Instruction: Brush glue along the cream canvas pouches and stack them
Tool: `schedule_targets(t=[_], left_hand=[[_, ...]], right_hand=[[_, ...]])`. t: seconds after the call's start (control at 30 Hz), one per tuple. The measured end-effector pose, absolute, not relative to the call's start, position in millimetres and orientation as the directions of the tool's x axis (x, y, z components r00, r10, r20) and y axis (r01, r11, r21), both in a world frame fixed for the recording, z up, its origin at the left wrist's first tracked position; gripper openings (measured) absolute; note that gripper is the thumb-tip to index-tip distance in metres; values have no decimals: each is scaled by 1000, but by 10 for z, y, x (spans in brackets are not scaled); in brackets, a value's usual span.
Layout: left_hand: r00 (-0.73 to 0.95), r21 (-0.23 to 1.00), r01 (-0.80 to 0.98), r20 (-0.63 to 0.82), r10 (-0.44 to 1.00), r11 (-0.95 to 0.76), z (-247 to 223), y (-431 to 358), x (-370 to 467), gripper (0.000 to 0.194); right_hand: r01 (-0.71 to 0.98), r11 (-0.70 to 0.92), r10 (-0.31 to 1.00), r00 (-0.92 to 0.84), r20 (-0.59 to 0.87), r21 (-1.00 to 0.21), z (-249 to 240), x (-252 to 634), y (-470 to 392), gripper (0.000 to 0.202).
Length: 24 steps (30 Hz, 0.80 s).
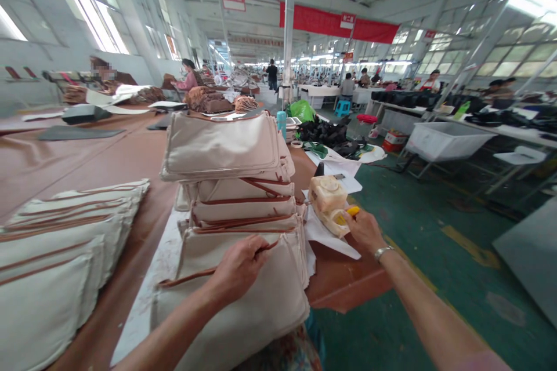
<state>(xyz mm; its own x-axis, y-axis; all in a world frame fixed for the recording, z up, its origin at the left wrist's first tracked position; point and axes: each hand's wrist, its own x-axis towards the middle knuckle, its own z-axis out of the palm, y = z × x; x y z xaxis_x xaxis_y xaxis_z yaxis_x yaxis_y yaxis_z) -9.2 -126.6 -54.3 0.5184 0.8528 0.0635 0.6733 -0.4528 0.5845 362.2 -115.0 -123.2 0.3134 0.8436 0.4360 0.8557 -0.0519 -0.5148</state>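
Note:
My left hand (pixel 243 262) is closed on the brown-trimmed top edge of a cream fabric pouch (pixel 256 293), the nearest one in front of me. Behind it, more cream pouches (pixel 241 208) with brown edging overlap in a row, and a thick stack of cream pieces (pixel 221 148) rises beyond them. Off to the right, my right hand (pixel 366 232) grips a yellow-handled tool (pixel 353 210); its working end is hard to make out. It is beside a cut-open, yellowish plastic container (pixel 328 194) with stained sides, standing on white sheets.
On the left, more cream pouches (pixel 56 261) lie fanned over the brown-covered table (pixel 143 156). Black scraps (pixel 326 134), a green bag (pixel 301 110) and a teal bottle (pixel 281 124) are farther back. The table's edge drops to a green floor (pixel 404 208); a white bin (pixel 448 140) stands beyond. Several people work in the distance.

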Motion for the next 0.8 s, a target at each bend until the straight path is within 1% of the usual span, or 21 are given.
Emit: schedule_targets(t=[0.1, 0.17, 0.3, 0.37, 0.57, 0.67, 0.73, 0.77, 0.8], left_hand=[[497, 635, 661, 27, 867, -399, -493, -1290, -80, 22], [491, 666, 649, 4, 871, -369, -459, -1302, -59, 22], [485, 734, 600, -15, 875, -319, -408, -1346, -7, 23], [489, 776, 560, -27, 872, -290, -384, -1384, 7, 25], [514, 862, 444, -20, 857, -246, -305, -1514, -24, 28], [531, 887, 395, -7, 848, -240, -269, -1581, -58, 27], [547, 890, 375, 15, 837, -261, -243, -1630, -70, 25], [552, 885, 376, 25, 834, -275, -228, -1656, -71, 24], [552, 877, 384, 33, 834, -289, -211, -1683, -67, 22]], right_hand=[[850, -50, 834, 325, 447, -525, -1170, 3703, -1222, 53], [850, -14, 837, 298, 459, -527, -1111, 3730, -1320, 52], [846, 104, 869, 179, 462, -523, -1050, 3696, -1554, 41], [842, 137, 864, 156, 479, -522, -1042, 3667, -1647, 36], [810, 140, 836, 211, 507, -569, -1014, 3569, -1801, 34], [779, 95, 784, 325, 529, -619, -848, 3419, -1950, 37], [674, 111, 732, 441, 519, -730, -631, 3235, -2090, 38], [507, 168, 715, 528, 459, -846, -500, 3119, -2161, 36], [276, 270, 726, 571, 384, -922, -366, 2993, -2227, 34]])
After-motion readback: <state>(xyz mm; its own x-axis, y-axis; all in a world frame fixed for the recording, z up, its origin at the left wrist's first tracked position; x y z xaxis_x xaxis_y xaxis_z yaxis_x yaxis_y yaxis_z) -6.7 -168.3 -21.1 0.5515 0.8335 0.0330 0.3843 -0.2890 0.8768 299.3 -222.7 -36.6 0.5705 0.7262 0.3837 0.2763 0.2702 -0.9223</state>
